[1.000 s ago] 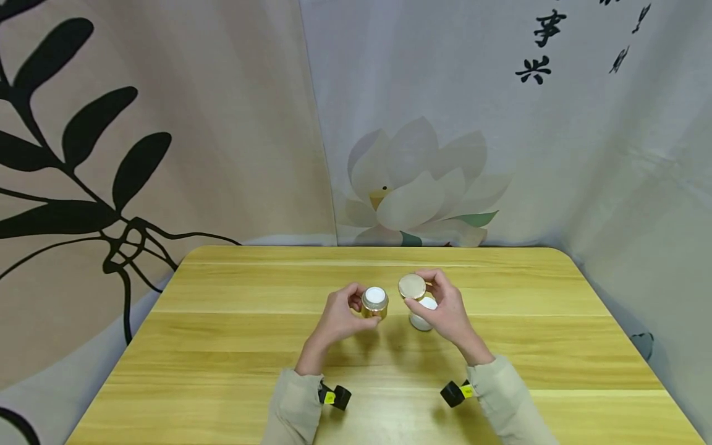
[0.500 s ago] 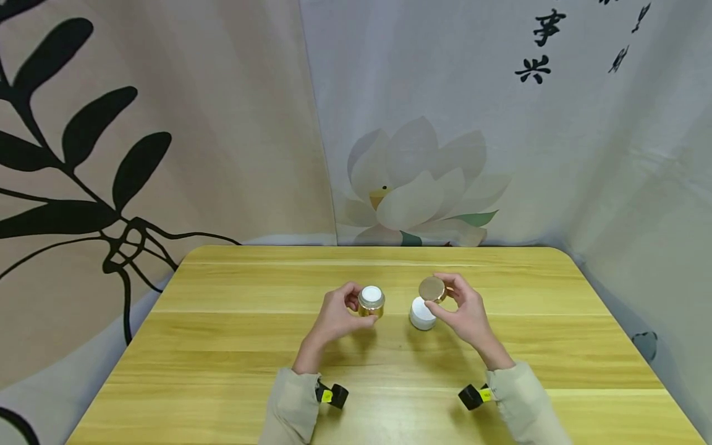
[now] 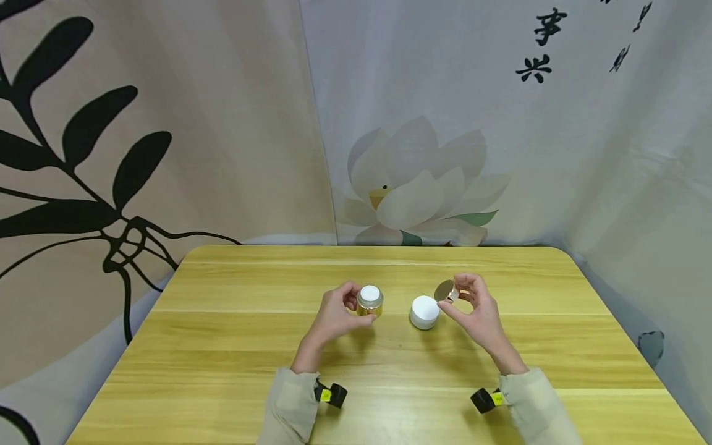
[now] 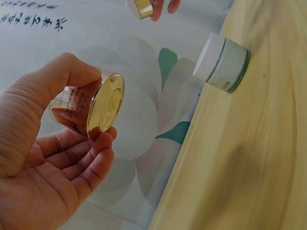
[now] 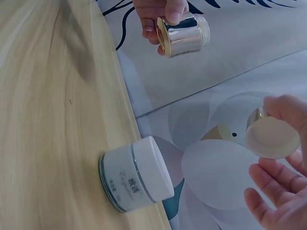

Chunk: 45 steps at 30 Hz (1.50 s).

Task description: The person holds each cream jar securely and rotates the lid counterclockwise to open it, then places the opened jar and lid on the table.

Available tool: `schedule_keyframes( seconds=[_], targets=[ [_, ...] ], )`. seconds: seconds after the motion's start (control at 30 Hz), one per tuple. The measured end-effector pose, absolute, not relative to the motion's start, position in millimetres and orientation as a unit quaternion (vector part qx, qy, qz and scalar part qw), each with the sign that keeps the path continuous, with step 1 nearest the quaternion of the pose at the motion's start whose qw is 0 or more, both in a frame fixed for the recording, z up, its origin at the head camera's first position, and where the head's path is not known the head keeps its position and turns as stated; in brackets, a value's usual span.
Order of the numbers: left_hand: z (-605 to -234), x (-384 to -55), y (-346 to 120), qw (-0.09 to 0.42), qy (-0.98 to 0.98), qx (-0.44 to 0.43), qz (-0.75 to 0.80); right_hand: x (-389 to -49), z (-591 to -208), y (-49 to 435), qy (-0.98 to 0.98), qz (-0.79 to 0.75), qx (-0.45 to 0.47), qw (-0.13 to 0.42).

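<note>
My left hand [image 3: 340, 312] grips a gold cream jar [image 3: 369, 302] between thumb and fingers, held above the table. The jar has no lid on, and a white disc covers its mouth. In the left wrist view its shiny gold base [image 4: 107, 103] shows. My right hand [image 3: 479, 311] pinches the gold lid [image 3: 446, 291] by its rim, tilted, apart from the jar. The lid's pale underside [image 5: 272, 139] faces the right wrist camera. Between the hands, a white-lidded jar [image 3: 424, 313] stands upright on the table, close to my right thumb.
The wooden table [image 3: 250, 358] stretches wide around both hands. Behind it hangs a cloth [image 3: 233, 123] printed with dark leaves, a lotus and black characters. A black wrist camera [image 3: 337, 395] is strapped at the left sleeve, another camera [image 3: 482, 400] at the right.
The right hand has moved right with the gold lid, tilting it, and the white-lidded jar is now uncovered to view. The left hand with the gold jar has shifted slightly left.
</note>
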<state>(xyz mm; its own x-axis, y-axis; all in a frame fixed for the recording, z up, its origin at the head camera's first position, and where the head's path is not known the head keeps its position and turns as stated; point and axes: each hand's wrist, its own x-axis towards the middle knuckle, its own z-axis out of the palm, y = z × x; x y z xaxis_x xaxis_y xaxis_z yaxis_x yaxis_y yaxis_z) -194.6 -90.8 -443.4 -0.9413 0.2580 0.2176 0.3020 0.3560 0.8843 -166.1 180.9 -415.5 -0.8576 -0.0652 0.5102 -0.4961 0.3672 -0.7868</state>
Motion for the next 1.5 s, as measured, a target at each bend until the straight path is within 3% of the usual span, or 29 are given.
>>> schedule_keyframes(
  seconds=[0.3,0.93,1.5],
  targets=[
    [-443,-194,-90,0.024,-0.824,-0.173,-0.539,-165,-418,189,-0.799,0.530,0.164,0.231],
    [-444,-193,-90,0.021,-0.827,-0.171,-0.536,-162,-419,200,-0.820,0.518,0.126,0.210],
    [-448,-195,-89,0.028,-0.825,-0.183,-0.535,-179,-462,217,-0.855,0.438,0.105,0.259]
  ],
)
